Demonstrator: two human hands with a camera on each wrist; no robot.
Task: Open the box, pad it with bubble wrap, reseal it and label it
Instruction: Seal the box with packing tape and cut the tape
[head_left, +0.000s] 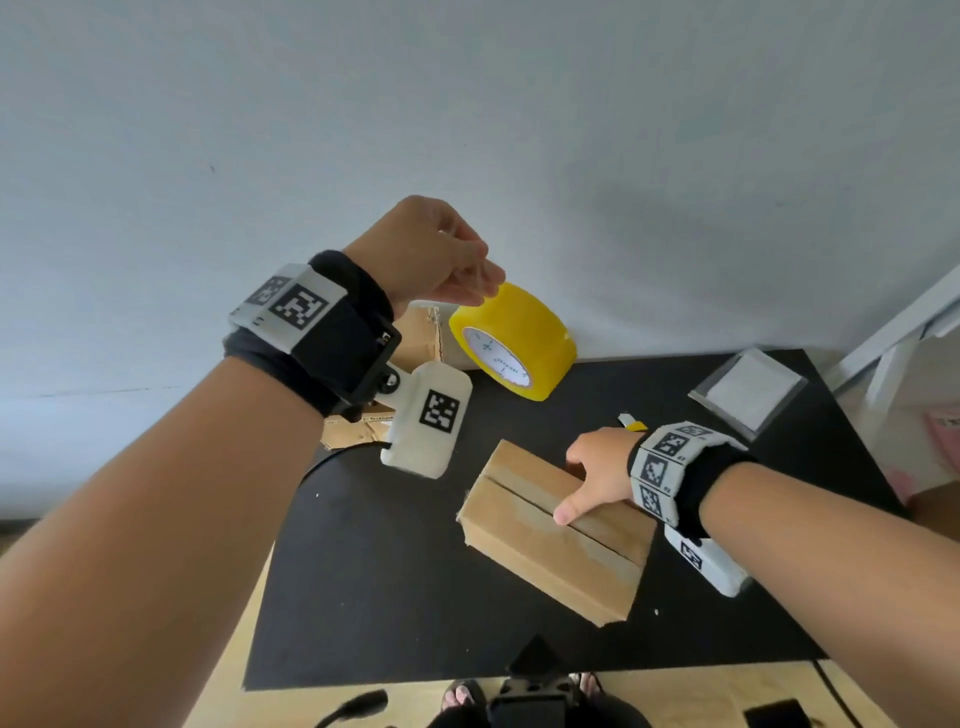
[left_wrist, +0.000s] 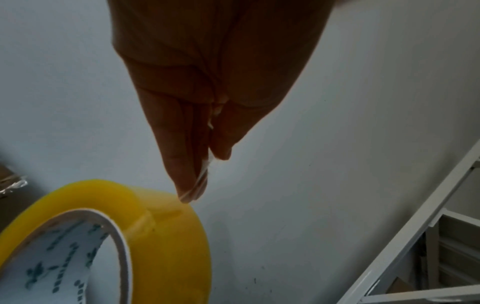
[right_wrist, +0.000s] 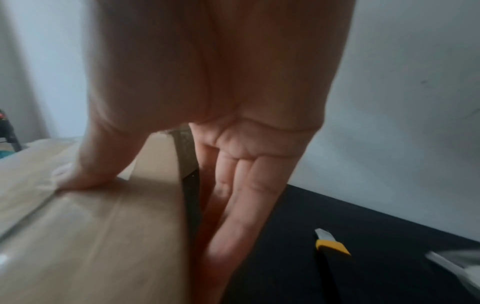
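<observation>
Looks like a plain room at home: bare white wall (head_left: 519, 130), black mat (head_left: 389, 571) over a light wood floor (head_left: 223, 675), white shelf frame (left_wrist: 415, 226) nearby.

The left hand (head_left: 434, 254) is raised, wrist bent down, fingertips (left_wrist: 189, 185) pinched together on a tape end. The right hand (head_left: 597, 475) is lower, thumb pressing flat, fingers (right_wrist: 249, 195) straight and pointing down.
</observation>
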